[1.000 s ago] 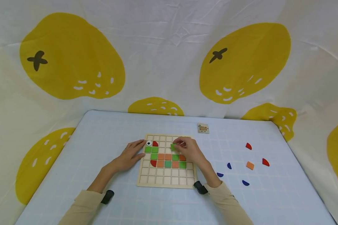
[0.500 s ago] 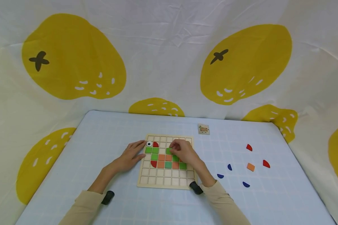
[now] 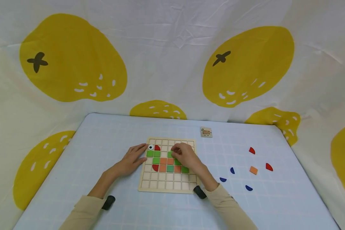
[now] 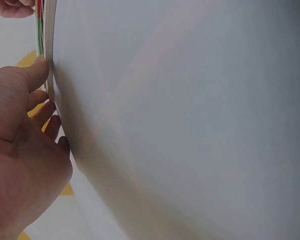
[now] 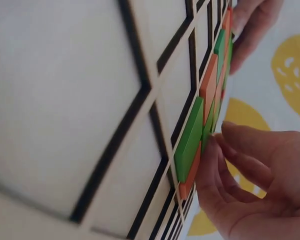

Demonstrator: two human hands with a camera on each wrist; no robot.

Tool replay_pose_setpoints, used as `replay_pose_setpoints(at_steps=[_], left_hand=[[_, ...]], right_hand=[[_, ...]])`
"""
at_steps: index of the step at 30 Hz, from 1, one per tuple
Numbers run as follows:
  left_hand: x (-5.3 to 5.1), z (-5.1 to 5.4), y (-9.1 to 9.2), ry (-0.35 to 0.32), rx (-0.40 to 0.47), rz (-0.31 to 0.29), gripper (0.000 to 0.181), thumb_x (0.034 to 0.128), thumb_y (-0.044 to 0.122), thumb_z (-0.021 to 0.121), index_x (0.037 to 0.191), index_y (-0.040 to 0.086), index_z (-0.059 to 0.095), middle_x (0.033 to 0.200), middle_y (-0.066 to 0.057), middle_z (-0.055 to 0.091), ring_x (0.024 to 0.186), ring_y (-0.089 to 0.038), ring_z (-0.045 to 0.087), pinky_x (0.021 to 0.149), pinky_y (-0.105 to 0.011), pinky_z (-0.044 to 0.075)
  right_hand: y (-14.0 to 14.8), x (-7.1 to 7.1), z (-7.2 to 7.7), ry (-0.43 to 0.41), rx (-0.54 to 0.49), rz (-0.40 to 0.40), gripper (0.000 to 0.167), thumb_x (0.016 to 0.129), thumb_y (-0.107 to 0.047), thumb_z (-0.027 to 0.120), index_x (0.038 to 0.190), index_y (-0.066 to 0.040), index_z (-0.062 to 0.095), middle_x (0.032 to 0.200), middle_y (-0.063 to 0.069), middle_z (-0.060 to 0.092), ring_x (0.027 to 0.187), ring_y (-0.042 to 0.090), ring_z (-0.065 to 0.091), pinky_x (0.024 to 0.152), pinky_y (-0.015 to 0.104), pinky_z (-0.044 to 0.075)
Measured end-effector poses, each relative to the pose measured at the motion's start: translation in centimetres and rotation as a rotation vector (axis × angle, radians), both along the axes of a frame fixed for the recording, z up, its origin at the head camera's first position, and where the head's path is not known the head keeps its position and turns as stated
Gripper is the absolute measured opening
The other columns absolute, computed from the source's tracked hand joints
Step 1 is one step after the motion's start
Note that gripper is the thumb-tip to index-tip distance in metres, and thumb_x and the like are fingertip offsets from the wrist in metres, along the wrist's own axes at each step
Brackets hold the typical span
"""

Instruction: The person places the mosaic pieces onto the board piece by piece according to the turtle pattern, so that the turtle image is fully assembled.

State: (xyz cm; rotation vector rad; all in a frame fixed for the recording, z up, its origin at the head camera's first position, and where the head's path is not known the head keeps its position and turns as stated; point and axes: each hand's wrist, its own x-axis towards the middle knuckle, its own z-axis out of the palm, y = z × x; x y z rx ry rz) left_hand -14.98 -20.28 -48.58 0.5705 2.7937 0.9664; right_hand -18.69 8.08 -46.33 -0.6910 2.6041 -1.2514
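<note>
A person in beige sleeves works at a desk (image 3: 112, 134) covered with a pale cloth. A square wooden grid board (image 3: 161, 184) lies near the middle, partly filled with coloured pieces.

The right hand (image 3: 185, 156) has its thumb and fingertips drawn together on a green tile (image 3: 169, 154), holding it over a cell on the far half of the board. One bare cell separates this tile from a green pair (image 3: 153, 154) to its left; an orange tile (image 3: 170, 161) lies just on its near side. Fingers hide part of the held tile, so whether it is fully seated cannot be told. The left hand (image 3: 131, 161) grasps nothing; its extended fingers and thumb rest against the board's left edge.

At the board's far left are a white eye disc (image 3: 150, 147) and a red quarter-circle (image 3: 157, 148). Loose on the right of the desk lie two red pieces (image 3: 269, 167), an orange square (image 3: 253, 170) and three blue half-circles (image 3: 249, 188). A small picture card (image 3: 206, 132) sits beyond the board, to the right.

To seat the tile well, its sides should line up with the cell's ridges before the fingertips press it flat. Light contact seems best, since neighbouring tiles could be nudged, while steady left-hand pressure should stop the board sliding.
</note>
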Motion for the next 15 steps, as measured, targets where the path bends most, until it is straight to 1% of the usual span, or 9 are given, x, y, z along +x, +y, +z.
replay_pose_setpoints(at_steps=[5, 10, 15], left_hand=[[0.0, 0.0, 0.0, -0.003, 0.0, 0.001, 0.062, 0.106, 0.018, 0.059, 0.16, 0.001, 0.033, 0.163, -0.021, 0.032, 0.146, -0.045, 0.027, 0.115, -0.065, 0.031], [0.1, 0.0, 0.0, -0.001, 0.003, 0.001, 0.061, 0.1063, 0.018, 0.059, 0.16, 0.001, 0.033, 0.163, -0.021, 0.031, 0.146, -0.045, 0.027, 0.115, -0.065, 0.031], [0.0, -0.1, 0.0, 0.01, 0.006, -0.004, 0.061, 0.1063, 0.018, 0.059, 0.159, 0.001, 0.034, 0.163, -0.022, 0.032, 0.146, -0.045, 0.028, 0.114, -0.065, 0.031]], right_hand=[[1.2, 0.1, 0.0, 0.031, -0.016, 0.019, 0.014, 0.1, -0.004, 0.066, 0.112, 0.003, 0.071, 0.106, 0.011, 0.069, 0.095, 0.024, 0.068, 0.084, 0.036, 0.057], [2.7, 0.2, 0.2, 0.056, -0.01, 0.021, 0.013, 0.1, -0.005, 0.067, 0.111, 0.001, 0.071, 0.104, 0.008, 0.07, 0.095, 0.021, 0.067, 0.085, 0.035, 0.057], [4.2, 0.5, 0.5, 0.079, 0.013, -0.04, 0.011, 0.098, -0.004, 0.069, 0.108, 0.0, 0.072, 0.102, 0.007, 0.07, 0.093, 0.02, 0.066, 0.083, 0.036, 0.058]])
